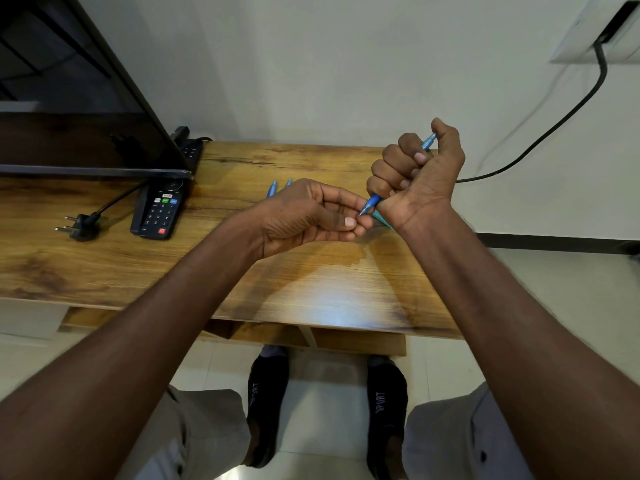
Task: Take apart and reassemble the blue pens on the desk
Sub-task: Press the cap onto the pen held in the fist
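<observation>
- Head view: the right hand [417, 171] is clenched in a fist round a blue pen [372, 201], raised above the wooden desk [311, 282]. The pen's tip pokes out below the fist and its top end shows above, beside the thumb.
- The left hand [308, 216] has its fingers curled, thumb and fingertips pinching at the pen's metal tip.
- Two more blue pens [273, 188] lie on the desk just behind the left hand, mostly hidden by it; a teal bit shows under the right wrist, too little visible to name.
- Farther left on the desk lies a black remote control [160, 211], with a loose black plug [80, 226] beside it.
- A dark screen [86, 109] stands at the desk's back left corner.
- Below the desk edge, the person's feet in black socks [386, 407] stand on pale floor tiles.
</observation>
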The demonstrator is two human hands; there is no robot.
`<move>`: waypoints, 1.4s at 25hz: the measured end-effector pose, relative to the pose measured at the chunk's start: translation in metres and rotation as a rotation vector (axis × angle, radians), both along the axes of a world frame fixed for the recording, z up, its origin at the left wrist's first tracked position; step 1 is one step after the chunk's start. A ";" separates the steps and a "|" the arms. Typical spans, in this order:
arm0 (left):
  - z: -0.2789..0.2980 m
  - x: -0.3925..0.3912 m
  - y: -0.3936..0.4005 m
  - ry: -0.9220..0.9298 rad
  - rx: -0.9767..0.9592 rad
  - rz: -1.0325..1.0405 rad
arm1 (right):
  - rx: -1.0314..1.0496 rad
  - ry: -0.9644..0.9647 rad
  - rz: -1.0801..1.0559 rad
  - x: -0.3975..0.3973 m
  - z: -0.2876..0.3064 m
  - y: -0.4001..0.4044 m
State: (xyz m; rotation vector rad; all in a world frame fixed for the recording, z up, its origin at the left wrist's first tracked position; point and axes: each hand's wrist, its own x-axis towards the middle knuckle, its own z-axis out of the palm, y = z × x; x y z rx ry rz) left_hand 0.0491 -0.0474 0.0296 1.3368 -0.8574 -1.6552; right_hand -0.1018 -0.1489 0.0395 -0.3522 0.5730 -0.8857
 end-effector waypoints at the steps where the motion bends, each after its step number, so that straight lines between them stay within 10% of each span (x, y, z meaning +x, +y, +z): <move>1: 0.000 0.000 0.000 -0.004 0.003 -0.005 | -0.002 0.012 0.001 0.000 0.000 0.000; 24: -0.001 -0.002 0.002 -0.299 -0.008 0.018 | -0.135 0.227 0.198 0.018 -0.007 0.005; 35: -0.024 0.013 0.022 -1.012 0.070 0.202 | -0.720 1.180 0.378 0.037 -0.035 0.021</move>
